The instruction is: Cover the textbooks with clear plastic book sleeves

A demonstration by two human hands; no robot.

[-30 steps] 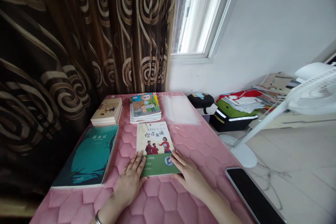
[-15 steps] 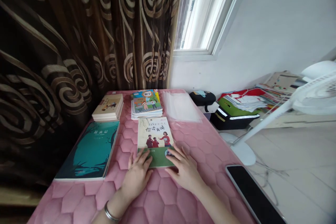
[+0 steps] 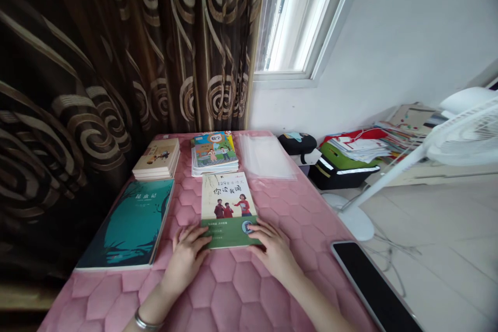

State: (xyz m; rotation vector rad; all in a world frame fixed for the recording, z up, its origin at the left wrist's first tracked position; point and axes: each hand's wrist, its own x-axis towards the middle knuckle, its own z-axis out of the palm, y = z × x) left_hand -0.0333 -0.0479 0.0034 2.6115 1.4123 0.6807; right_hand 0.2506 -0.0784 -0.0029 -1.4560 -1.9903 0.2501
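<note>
A paperback book (image 3: 227, 202) with a cream and green cover lies flat on the pink padded table cover (image 3: 229, 290). My left hand (image 3: 188, 251) rests at its lower left corner, fingers stretched out and tips touching the edge. On the other side, my right hand (image 3: 275, 250) lies with spread fingers over the lower right edge of the cover, its thumb by the bottom edge. Neither hand lifts the book. Left of it is a large teal book (image 3: 134, 223). Behind stand a stack of colourful textbooks (image 3: 216, 150) and a stack of small tan books (image 3: 157, 158).
Clear plastic sleeves (image 3: 268, 158) lie at the back right of the table. A phone (image 3: 373, 285) sits along the right edge. Beyond that edge are a white fan (image 3: 389, 176) and a green and black bin (image 3: 346, 166) with papers. A dark curtain (image 3: 187, 46) hangs behind.
My left hand has slid left, from on the cover to the book's left edge, baring more of the green band. My right hand stays at the right edge. The view has shifted slightly.
</note>
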